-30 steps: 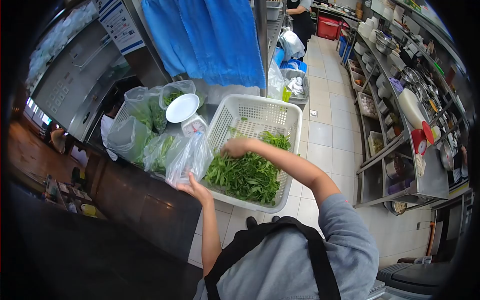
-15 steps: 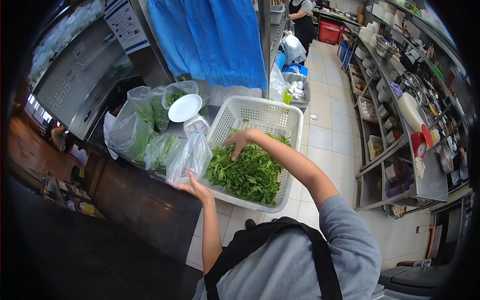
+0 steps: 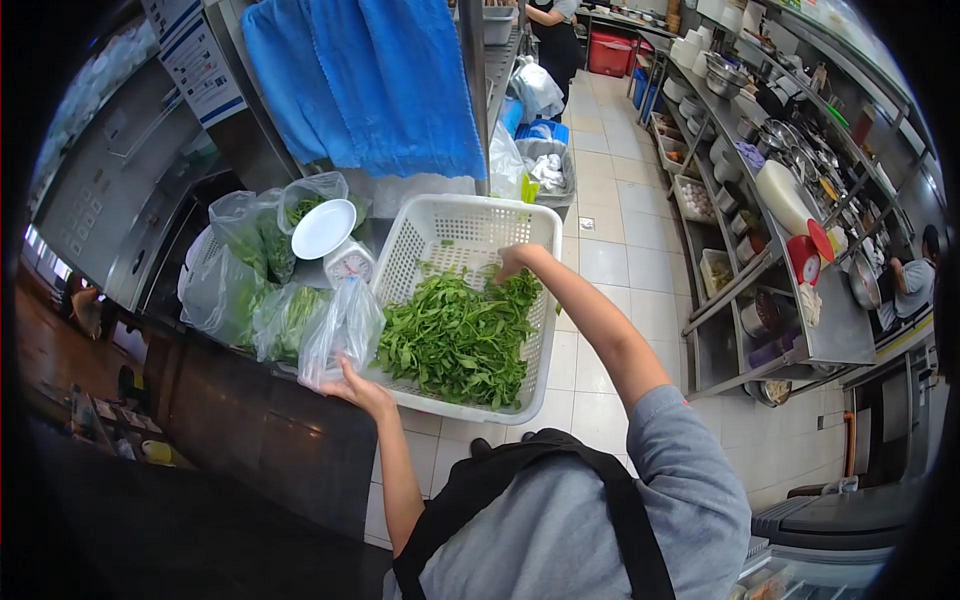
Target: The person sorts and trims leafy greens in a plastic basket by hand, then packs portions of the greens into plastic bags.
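Note:
A white perforated basket holds a heap of leafy greens. My right hand reaches into its far right part, at the edge of the greens, with its fingers partly hidden. Left of the basket, my left hand is closed on the lower end of a clear plastic bag. Beyond that bag stands a small scale with a white plate on top. More clear bags of greens crowd the counter to its left.
A blue cloth hangs behind the basket. On the right, a metal rack carries bowls, pots and a red scale. One person stands at the far end of the aisle, and another person is at the far right edge.
My right hand has moved right across the greens to the basket's far right part. My left hand keeps the bag. The whole view has shifted, with the basket now further left.

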The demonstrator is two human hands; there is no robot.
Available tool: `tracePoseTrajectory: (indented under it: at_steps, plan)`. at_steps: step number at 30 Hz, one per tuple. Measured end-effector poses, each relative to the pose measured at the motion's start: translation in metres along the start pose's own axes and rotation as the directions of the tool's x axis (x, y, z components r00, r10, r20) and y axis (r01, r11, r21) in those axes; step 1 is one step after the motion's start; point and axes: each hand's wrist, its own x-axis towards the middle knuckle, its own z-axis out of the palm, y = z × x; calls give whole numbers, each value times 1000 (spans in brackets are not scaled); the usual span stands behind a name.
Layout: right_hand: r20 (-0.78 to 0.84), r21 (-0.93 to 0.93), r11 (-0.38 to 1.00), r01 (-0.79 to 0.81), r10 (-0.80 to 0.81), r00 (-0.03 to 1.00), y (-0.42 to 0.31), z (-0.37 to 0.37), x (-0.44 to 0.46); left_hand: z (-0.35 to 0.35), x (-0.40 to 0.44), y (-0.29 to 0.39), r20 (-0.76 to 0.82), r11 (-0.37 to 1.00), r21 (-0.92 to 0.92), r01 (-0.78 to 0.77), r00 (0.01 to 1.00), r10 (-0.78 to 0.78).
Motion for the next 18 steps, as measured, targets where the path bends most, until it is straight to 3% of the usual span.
tracePoseTrajectory:
  at_steps: [4, 7, 8, 11, 12, 14, 16, 18]
  plan:
    - [186, 207, 977, -56, 17, 982, -29, 13, -31, -2, 0, -1, -20, 1000, 13, 18, 1000, -17]
    - [-21, -4, 979, 203, -203, 979, -43, 29, -52, -2, 2, -1, -4, 1000, 6, 10, 1000, -10]
    - [55, -77, 982, 172, -168, 984, -51, 28, -58, -4, 2, -2, 8, 1000, 6, 9, 1000, -9]
    - [21, -207, 957, 205, -205, 979, -48, 26, -55, -9, 6, -9, 27, 1000, -14, -10, 1000, 10]
    - [86, -142, 962, 233, -223, 971, -29, 36, -29, -10, 5, -10, 27, 1000, -22, -18, 999, 19]
    - [11, -251, 960, 122, -124, 992, -49, 2, -59, -8, 5, -10, 30, 999, -38, -38, 999, 39]
    - [-60, -231, 969, 93, -109, 992, -56, -14, -52, -8, 7, -11, 14, 998, -20, -52, 999, 52]
    - [-119, -90, 984, 153, -163, 979, -54, -14, -18, -7, 5, -9, 3, 999, -23, -38, 999, 38]
